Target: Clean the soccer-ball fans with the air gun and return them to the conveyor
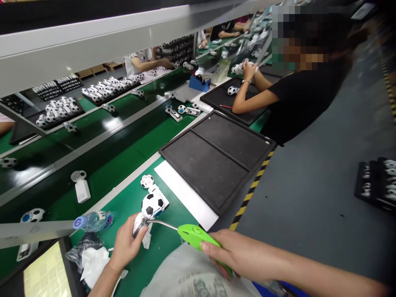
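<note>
In the lower middle, my left hand (pixel 128 243) is closed round the white handle of a football-headed device (pixel 152 205), with the black-and-white ball end pointing away from me. My right hand (pixel 222 249) grips a bright green-handled tool (pixel 194 236). Its thin, bent metal shaft reaches to the device's handle by my left fingers; whether the tip touches is hard to make out. Just beyond lies another white device with a football end (pixel 147 181) on the green table (pixel 123 198). Part of the held handle is hidden by my fingers.
A plastic bottle (pixel 94 221) lies to the left, near crumpled white tissue (pixel 94 264). Black trays (pixel 213 161) stand ahead right, with a white sheet (pixel 185 198) alongside. More devices lie on the green conveyor (pixel 123 142). A co-worker in black (pixel 306 95) sits at right.
</note>
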`<act>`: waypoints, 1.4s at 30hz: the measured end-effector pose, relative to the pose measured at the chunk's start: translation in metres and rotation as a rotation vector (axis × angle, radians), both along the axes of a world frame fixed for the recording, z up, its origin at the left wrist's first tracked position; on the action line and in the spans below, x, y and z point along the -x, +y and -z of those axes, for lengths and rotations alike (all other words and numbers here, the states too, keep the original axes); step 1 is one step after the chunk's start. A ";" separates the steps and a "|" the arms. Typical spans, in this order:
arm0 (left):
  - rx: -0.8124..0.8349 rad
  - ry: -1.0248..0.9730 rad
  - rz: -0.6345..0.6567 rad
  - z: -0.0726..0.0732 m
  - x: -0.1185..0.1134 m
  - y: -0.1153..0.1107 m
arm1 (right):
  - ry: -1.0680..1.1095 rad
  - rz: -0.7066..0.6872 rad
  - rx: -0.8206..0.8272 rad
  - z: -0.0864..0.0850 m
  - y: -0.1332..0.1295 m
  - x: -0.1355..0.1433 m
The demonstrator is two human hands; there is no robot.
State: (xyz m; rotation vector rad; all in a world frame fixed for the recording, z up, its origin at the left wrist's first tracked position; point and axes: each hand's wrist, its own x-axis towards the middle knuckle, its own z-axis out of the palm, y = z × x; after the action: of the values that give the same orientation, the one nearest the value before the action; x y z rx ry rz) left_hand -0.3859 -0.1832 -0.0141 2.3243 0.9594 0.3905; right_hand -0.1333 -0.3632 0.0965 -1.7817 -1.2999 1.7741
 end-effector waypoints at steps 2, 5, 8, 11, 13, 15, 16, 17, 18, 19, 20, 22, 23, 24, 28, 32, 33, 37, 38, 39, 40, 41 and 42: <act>0.004 -0.001 0.001 -0.001 0.000 0.000 | -0.014 -0.009 0.008 -0.001 0.002 0.000; 0.070 0.004 -0.016 -0.004 -0.002 -0.001 | -0.005 -0.001 0.032 -0.001 0.004 0.000; 0.217 0.004 -0.091 -0.008 -0.007 -0.004 | 0.003 -0.006 0.024 0.001 0.005 0.000; 0.528 -0.111 -0.286 -0.013 -0.016 -0.007 | 0.090 0.082 0.029 0.006 0.002 -0.004; 0.793 -0.293 -0.454 -0.016 -0.021 -0.005 | 0.201 0.241 0.028 0.012 -0.002 -0.011; 0.937 -0.470 -0.603 -0.017 -0.025 0.000 | 0.317 0.438 0.014 0.020 -0.008 -0.018; 0.935 -0.512 -0.656 -0.018 -0.026 0.003 | 0.369 0.525 0.011 0.025 -0.012 -0.022; 0.884 -0.501 -0.692 -0.018 -0.027 0.006 | 0.409 0.595 0.015 0.030 -0.016 -0.025; 0.798 -0.431 -0.706 -0.019 -0.028 0.009 | 0.430 0.643 0.029 0.035 -0.019 -0.027; 0.690 -0.318 -0.698 -0.020 -0.030 0.012 | 0.429 0.660 0.045 0.040 -0.022 -0.028; 0.575 -0.186 -0.669 -0.021 -0.032 0.013 | 0.406 0.646 0.055 0.044 -0.024 -0.027; 0.381 0.056 -0.571 -0.027 -0.037 0.011 | 0.339 0.564 0.056 0.051 -0.026 -0.022; 0.318 0.141 -0.515 -0.030 -0.041 0.009 | 0.309 0.519 0.044 0.054 -0.025 -0.018; 0.276 0.203 -0.463 -0.034 -0.045 0.005 | 0.288 0.483 0.030 0.057 -0.025 -0.014; 0.153 0.364 -0.344 -0.049 -0.057 -0.007 | 0.279 0.470 -0.007 0.068 -0.022 -0.007; 0.028 0.456 -0.319 -0.054 -0.058 -0.011 | 0.275 0.608 -0.010 0.079 -0.023 -0.010; 0.000 0.465 -0.311 -0.054 -0.057 -0.012 | 0.262 0.637 -0.009 0.082 -0.022 -0.011; -0.025 0.474 -0.302 -0.055 -0.055 -0.013 | 0.234 0.659 -0.022 0.085 -0.015 -0.011; -0.015 0.472 -0.307 -0.055 -0.054 -0.014 | 0.227 0.649 -0.039 0.083 -0.012 -0.011; -0.001 0.470 -0.312 -0.056 -0.054 -0.014 | 0.212 0.636 -0.061 0.081 -0.009 -0.010; 0.016 0.467 -0.317 -0.056 -0.054 -0.014 | 0.184 0.619 -0.085 0.077 -0.005 -0.008; 0.041 0.461 -0.321 -0.057 -0.055 -0.014 | 0.138 0.598 -0.105 0.074 -0.001 -0.007; 0.074 0.452 -0.323 -0.057 -0.055 -0.013 | 0.072 0.571 -0.123 0.070 0.004 -0.006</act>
State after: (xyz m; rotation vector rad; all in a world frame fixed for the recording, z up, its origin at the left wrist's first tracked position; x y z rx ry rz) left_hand -0.3312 -0.1966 0.0430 2.2331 1.5461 -0.0563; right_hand -0.1273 -0.3596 0.0265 -1.7691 -0.7450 1.3907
